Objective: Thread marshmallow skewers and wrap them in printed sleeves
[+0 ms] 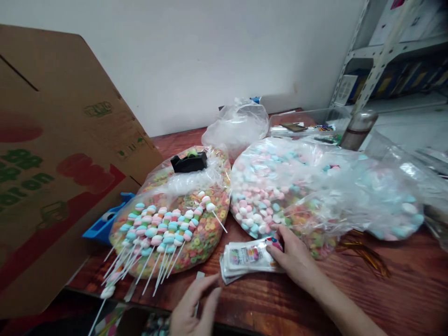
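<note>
My right hand [292,256] pinches the right end of a flat stack of small printed plastic bags [245,256] lying on the table. Nearer the front edge, my left hand [196,308] has its thumb and forefinger apart, with nothing visible between them. A narrow clear strip [200,275] shows just behind its fingers. Marshmallow skewers [163,228] on white sticks lie in rows on a large bag of ring-shaped candies [206,233]. One skewer [108,291] hangs at the table's front left edge, its lower stick pointing down.
A black tape dispenser [189,162] rests on the candy bag; a blue one [107,221] stands beside the cardboard box [70,140] at left. A big bag of pastel marshmallows [259,200], gold ties [367,256], a clear tray [304,123] and a bottle [360,130] occupy the right side.
</note>
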`<state>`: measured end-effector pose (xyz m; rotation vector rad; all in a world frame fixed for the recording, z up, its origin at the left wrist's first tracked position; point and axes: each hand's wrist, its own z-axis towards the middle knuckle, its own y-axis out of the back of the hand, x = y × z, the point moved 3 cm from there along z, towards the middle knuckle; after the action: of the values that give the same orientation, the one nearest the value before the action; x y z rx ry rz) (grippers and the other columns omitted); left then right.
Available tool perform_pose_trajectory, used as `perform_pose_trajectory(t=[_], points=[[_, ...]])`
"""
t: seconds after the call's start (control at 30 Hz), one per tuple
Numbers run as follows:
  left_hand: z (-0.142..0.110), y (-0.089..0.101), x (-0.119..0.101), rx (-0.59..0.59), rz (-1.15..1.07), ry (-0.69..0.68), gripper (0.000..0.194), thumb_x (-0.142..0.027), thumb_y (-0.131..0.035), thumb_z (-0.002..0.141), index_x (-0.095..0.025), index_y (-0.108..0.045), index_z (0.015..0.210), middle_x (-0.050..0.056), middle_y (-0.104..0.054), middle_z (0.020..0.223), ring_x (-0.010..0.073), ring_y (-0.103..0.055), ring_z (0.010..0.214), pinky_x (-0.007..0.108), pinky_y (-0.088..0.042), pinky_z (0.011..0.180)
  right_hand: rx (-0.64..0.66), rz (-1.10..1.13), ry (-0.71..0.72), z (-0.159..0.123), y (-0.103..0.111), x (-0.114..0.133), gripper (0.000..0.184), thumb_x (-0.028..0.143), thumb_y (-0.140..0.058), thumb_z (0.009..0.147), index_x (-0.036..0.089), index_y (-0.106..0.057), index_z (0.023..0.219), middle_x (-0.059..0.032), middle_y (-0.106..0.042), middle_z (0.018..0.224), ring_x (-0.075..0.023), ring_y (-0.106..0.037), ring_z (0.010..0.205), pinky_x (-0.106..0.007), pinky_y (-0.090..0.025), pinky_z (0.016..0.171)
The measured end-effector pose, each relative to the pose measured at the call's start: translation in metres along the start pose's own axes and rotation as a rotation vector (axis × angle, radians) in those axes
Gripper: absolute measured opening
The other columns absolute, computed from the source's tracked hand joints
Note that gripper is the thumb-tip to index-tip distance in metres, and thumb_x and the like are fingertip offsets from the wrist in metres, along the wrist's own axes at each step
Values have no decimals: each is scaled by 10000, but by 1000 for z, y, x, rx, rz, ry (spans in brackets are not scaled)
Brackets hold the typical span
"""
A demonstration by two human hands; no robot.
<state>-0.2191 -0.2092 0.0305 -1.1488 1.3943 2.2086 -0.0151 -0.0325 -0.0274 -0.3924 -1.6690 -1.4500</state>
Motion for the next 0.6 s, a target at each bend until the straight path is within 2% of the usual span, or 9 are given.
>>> perform_pose_trajectory(t=[0.07, 0.1, 0.2, 0.27, 0.37, 0.47, 0.53, 0.6], points=[[9, -44, -17, 82, 46, -267, 193, -240, -654, 836, -254, -741, 1009, 56, -770, 977, 215, -727, 891, 286, -599, 787, 2, -27, 32, 0, -2, 2, 134, 219, -559, 831, 207, -635, 941, -13, -642, 776, -202, -612, 732, -305, -472, 651], [13, -61, -23, 72, 86, -377, 238, -204, -638, 845, -248, -719, 1064, 72, -756, 1034, 223, -710, 961, 319, -588, 842, 0, -40, 57, -1, -2, 3, 88, 217, -551, 848, 217, -639, 859, -10, -637, 752, -199, -605, 725, -303, -460, 649], [21, -92, -28, 3, 242, -525, 393, -153, -626, 844, -225, -619, 1230, 115, -695, 1199, 272, -614, 1170, 465, -491, 1012, -39, -91, 122, -5, 0, 3, 194, 254, -522, 910, 230, -673, 790, -44, -678, 839, -243, -607, 849, -374, -437, 752], [27, -104, -25, 37, 329, -512, 525, -196, -664, 824, -204, -531, 1332, 137, -656, 1270, 307, -564, 1233, 541, -422, 1064, -116, -135, 177, -9, 1, 5, 216, 273, -505, 938, 241, -711, 881, -76, -709, 1000, -291, -592, 986, -451, -402, 850], [34, -114, -15, 137, 376, -446, 731, -278, -709, 791, -171, -391, 1440, 159, -632, 1304, 315, -572, 1220, 571, -380, 1085, -291, -241, 366, -15, 3, 13, 231, 246, -494, 964, 229, -707, 1049, -85, -689, 1230, -312, -568, 1117, -503, -347, 963], [39, -115, -8, 140, 349, -400, 814, -292, -731, 773, -158, -335, 1472, 159, -630, 1309, 304, -584, 1207, 575, -353, 1099, -408, -325, 509, -19, 7, 19, 245, 203, -484, 976, 195, -675, 1128, -88, -679, 1274, -303, -582, 1143, -508, -327, 1015], [40, -112, -8, 112, 269, -361, 844, -317, -774, 735, -178, -372, 1465, 152, -642, 1293, 316, -591, 1193, 573, -344, 1102, -429, -324, 502, -19, 14, 17, 230, 184, -499, 962, 197, -673, 1112, -86, -695, 1246, -303, -597, 1136, -508, -330, 1022], [36, -108, -12, 43, 121, -280, 798, -324, -813, 692, -219, -484, 1411, 143, -658, 1268, 338, -588, 1190, 566, -331, 1108, -436, -241, 393, -18, 28, 11, 223, 198, -498, 954, 202, -665, 1102, -92, -711, 1203, -292, -615, 1110, -479, -370, 1006]])
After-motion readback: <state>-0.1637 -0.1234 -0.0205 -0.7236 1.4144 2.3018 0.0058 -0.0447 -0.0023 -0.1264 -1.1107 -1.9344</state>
